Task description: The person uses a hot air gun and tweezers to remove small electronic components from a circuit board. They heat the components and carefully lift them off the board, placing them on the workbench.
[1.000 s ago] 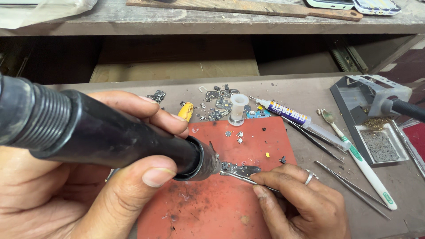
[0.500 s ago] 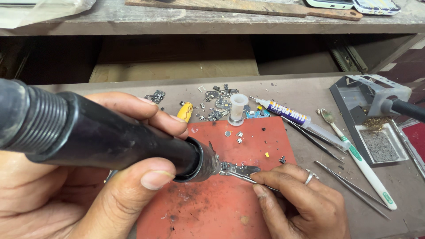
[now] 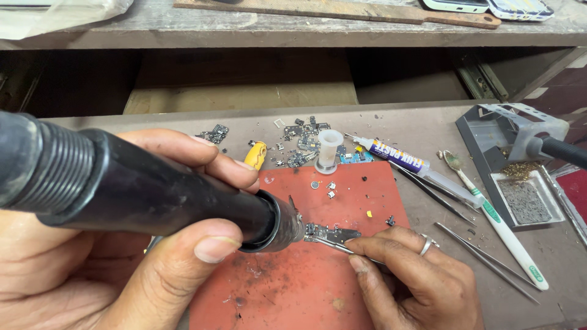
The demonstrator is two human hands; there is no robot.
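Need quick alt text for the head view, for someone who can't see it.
The left hand grips a thick black heat tool with its nozzle aimed at a small circuit board, which the right hand steadies with tweezers on a red work mat. Loose parts, a syringe of paste and a toothbrush lie around it.

Grey-brown surface (image 3: 428, 131), worn and dusty, with scratches and small stains. Behind it a dark open recess (image 3: 244, 67) under a rough wooden shelf (image 3: 183, 27); a pale cardboard-coloured panel (image 3: 238, 98) lies inside the recess. Metal bracket (image 3: 480, 82) at right inside the opening. Light even, soft shadows.
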